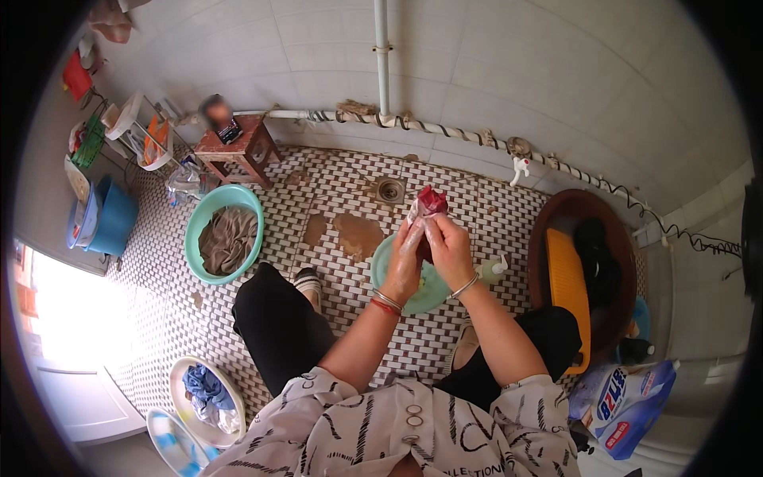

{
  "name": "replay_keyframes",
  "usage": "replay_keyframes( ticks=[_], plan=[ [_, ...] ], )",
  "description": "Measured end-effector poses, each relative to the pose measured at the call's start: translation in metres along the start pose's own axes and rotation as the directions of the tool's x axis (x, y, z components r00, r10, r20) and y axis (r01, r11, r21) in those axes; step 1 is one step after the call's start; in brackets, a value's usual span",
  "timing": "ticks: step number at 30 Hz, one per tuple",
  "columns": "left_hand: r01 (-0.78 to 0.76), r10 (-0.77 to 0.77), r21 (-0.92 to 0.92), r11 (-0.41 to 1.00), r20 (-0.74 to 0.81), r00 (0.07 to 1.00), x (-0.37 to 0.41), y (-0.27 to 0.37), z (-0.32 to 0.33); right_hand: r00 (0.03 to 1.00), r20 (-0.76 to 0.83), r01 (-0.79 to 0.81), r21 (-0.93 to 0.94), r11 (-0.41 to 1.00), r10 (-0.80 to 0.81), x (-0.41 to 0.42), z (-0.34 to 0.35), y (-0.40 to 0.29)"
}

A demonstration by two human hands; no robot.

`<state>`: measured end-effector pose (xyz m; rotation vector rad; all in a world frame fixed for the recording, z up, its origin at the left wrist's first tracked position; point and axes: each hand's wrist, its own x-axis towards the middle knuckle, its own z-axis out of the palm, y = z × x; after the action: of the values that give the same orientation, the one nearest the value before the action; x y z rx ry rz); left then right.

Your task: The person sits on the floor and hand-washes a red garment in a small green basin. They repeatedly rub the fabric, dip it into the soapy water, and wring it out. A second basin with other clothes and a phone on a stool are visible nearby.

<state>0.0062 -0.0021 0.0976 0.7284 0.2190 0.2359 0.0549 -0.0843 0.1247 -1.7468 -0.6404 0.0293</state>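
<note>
A wet, dark red cloth (433, 201) with white suds on it is bunched between my two hands. My left hand (408, 247) grips it from the left, with suds over the fingers. From the right, my right hand (446, 241) presses its fingers against the same cloth. Both hands are above a pale green plastic basin (426, 301), which they partly hide. Little of what is inside the basin shows. A pump bottle (493, 269) stands on the floor just right of the basin.
On the right, a large brown tub (551, 208) holds a yellow washboard (563, 286) and black cloth (596, 256). A turquoise basin (189, 244) at left contains brown cloth (229, 238). A wooden stool (235, 146), a floor drain (390, 191) and a tap (520, 170) lie ahead. A detergent bag (626, 405) sits lower right.
</note>
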Motion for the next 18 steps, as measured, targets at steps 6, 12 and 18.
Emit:
replay_keyframes(
  ticks=[6, 12, 18],
  plan=[
    [0.026, -0.03, -0.19, 0.981, -0.018, 0.999, 0.007, 0.015, -0.009, 0.972, 0.026, -0.233, 0.256, 0.938, 0.234, -0.005, -0.022, -0.017],
    [0.15, -0.143, -0.023, 0.988, 0.189, 0.972, 0.003, 0.026, -0.003, 0.978, -0.131, 0.141, -0.164, 0.976, -0.164, 0.015, -0.042, -0.023],
    [0.032, -0.067, 0.182, 0.983, 0.189, 0.98, 0.004, 0.031, 0.001, 0.962, -0.263, -0.034, 0.152, 0.988, 0.073, 0.026, -0.071, -0.018]
  ],
)
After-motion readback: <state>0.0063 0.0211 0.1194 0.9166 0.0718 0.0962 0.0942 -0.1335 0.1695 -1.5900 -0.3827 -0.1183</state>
